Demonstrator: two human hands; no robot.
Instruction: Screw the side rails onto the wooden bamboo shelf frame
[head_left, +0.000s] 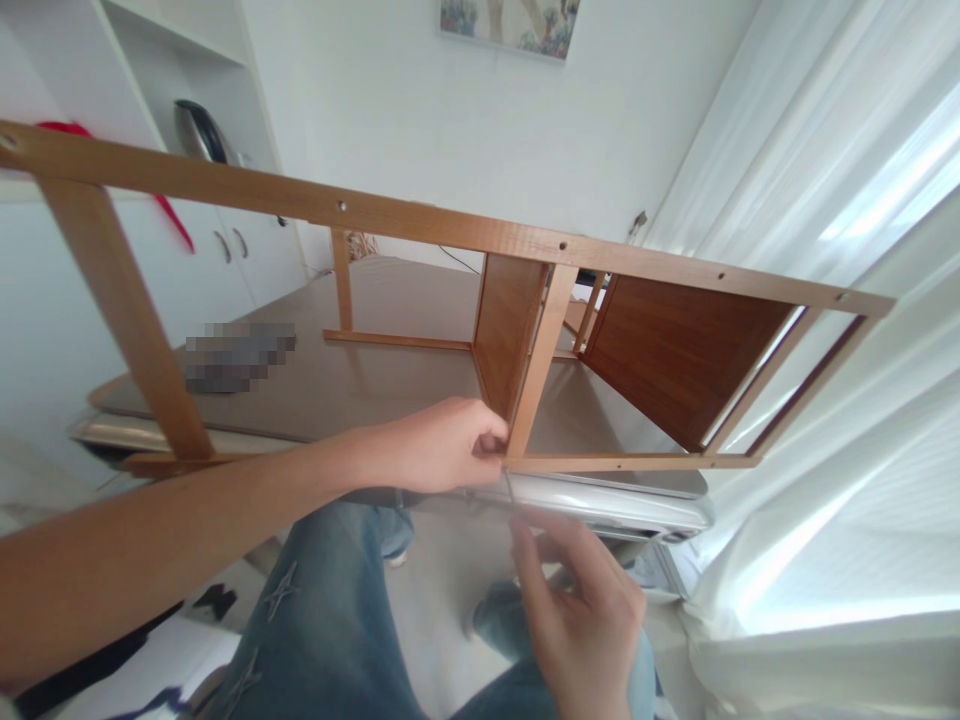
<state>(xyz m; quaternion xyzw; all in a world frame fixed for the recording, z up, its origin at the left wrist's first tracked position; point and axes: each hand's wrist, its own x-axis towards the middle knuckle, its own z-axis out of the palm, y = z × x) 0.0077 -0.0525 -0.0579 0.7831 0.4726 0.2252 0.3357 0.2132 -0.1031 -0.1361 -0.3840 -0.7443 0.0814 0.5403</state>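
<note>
A wooden shelf frame point(420, 215) lies on its side across a grey table point(315, 385), with two dark wooden panels point(675, 350) fitted between its rails. My left hand point(439, 445) pinches the lower rail where an upright post point(540, 365) meets it. My right hand point(581, 610) is just below that joint, fingers closed on a thin metal tool point(510, 495) whose tip points up at the rail. I cannot tell what kind of tool it is.
White cabinets point(225, 250) with a dark kettle point(199, 130) stand at the left. Sheer white curtains point(847, 400) fill the right side. My legs in blue jeans point(322, 620) are below the table edge. A picture point(510, 22) hangs on the back wall.
</note>
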